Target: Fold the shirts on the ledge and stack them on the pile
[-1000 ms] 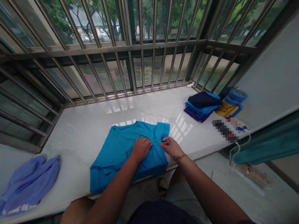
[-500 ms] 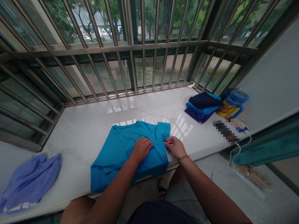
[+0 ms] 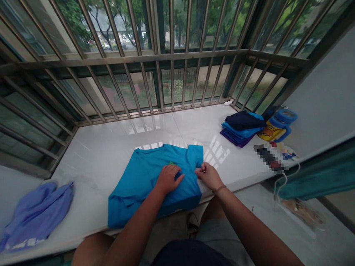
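A bright blue T-shirt (image 3: pixel 144 180) lies spread on the white sill (image 3: pixel 103 144), partly folded at its right side. My left hand (image 3: pixel 168 178) rests flat on the shirt's middle, fingers pressing the fabric down. My right hand (image 3: pixel 208 175) is at the shirt's right edge, just below the sleeve, with its fingers pinched on the fabric there.
A crumpled lilac garment (image 3: pixel 34 213) lies at the sill's left end. A stack of folded dark and blue clothes (image 3: pixel 241 127) sits at the right, beside a yellow and blue item (image 3: pixel 275 125). Metal window bars (image 3: pixel 157 55) fence the sill on three sides.
My right hand has shifted slightly right along the shirt's edge and closed on the fabric. My left hand stays pressed on the shirt. The view has drifted a little.
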`<state>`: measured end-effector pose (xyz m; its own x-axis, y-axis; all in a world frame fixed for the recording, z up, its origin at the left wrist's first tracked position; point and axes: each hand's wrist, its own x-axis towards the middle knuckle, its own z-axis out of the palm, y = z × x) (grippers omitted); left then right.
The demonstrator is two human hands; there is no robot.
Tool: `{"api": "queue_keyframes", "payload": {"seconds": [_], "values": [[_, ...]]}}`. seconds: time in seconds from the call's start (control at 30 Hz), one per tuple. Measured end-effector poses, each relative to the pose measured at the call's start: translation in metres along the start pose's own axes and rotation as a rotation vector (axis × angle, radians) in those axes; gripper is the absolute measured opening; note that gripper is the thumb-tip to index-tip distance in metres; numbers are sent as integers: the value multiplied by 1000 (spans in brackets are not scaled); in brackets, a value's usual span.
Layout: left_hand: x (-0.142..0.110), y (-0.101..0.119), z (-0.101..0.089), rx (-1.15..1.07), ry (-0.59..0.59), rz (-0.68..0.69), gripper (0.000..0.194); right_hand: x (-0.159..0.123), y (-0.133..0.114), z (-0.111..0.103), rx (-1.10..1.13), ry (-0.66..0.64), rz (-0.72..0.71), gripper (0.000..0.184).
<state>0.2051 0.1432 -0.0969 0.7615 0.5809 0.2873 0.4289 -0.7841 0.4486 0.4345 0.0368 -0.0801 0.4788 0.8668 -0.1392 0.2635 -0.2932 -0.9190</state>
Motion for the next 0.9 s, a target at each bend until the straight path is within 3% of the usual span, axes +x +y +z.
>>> {"api": "queue_keyframes", "payload": {"seconds": [0.3,0.43,0.5,0.6,0.73,0.9], "values": [[0,3,-3,-11,13,0,25,-7,0,-2,-197,-26,-86,26],[0,3,-1,-6,22,-3,24,-8,-1,-4,-364,75,-114,10],[0,2,0,-3,34,-13,24,-1,-3,-4,-443,146,-115,18],[1,1,3,0,68,-54,27,23,-8,0,-541,195,-82,37],[2,-2,8,1,97,-115,34,71,-21,1,-626,47,-48,32],[4,-4,9,-43,55,-114,35,126,-48,-21,-669,-44,-70,39]]}}
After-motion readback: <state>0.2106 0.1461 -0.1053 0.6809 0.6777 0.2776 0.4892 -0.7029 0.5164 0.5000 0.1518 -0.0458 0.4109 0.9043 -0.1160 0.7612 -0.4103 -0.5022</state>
